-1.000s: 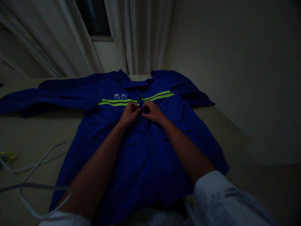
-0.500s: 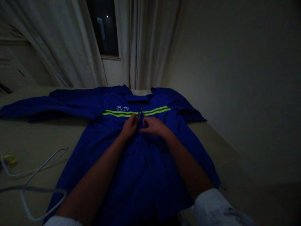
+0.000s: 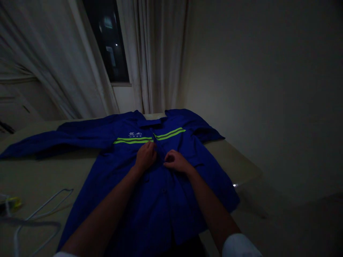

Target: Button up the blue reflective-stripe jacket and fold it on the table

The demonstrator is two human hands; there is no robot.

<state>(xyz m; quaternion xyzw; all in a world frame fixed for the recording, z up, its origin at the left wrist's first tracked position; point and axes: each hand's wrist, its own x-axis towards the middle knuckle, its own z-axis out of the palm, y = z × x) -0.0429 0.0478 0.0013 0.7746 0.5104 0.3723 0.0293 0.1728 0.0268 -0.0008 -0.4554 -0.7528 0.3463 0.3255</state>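
A blue work jacket lies spread front side up, its collar at the far end. A yellow-green reflective stripe crosses the chest, with a pale logo above it on the left. Just below the stripe, my left hand is closed on the edge of the front opening. My right hand pinches the front edge a little lower and to the right, thumb against curled fingers. Dim light hides the exact bit of cloth under the fingertips.
The jacket rests on a pale table, whose right edge shows. White hangers and a yellow object lie at the left. Behind stand long curtains, a dark window and a plain wall.
My right hand has moved down the front opening, farther from the stripe. My left hand stays close below the stripe. The whole view has shifted, so the jacket sits lower in it.
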